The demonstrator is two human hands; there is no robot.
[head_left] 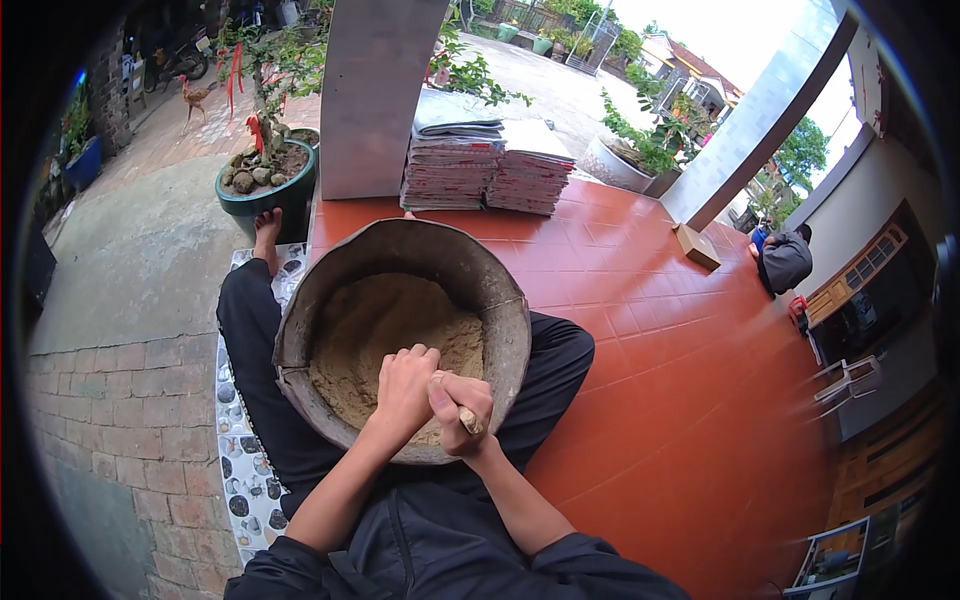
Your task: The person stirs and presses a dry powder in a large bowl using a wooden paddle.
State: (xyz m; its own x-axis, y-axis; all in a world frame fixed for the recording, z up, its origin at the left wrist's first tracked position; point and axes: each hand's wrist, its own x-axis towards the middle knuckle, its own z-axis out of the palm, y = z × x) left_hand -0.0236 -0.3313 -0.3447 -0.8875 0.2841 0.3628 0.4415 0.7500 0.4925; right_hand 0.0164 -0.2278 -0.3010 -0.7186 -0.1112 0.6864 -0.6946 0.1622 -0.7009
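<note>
A worn, grey-brown round tub point(505, 335) rests on my lap, between my legs. Tan, powdery material point(385, 310) fills its lower part. Over the near side of this material, my right hand point(462, 405) is closed in a fist around a pale stick-like piece point(470, 420), whose blunt end pokes out toward me. My left hand point(405, 380) lies just beside it, back upward, with the fingers curled down. What those fingers hold, if anything, is hidden beneath the hand.
Stacks of folded paper sacks point(455, 165) stand beyond the tub by a pillar point(380, 100). A green plant pot point(265, 190) is at the left. A person point(785, 262) sits far right near a cardboard box point(697, 246) on the red tiles point(640, 400).
</note>
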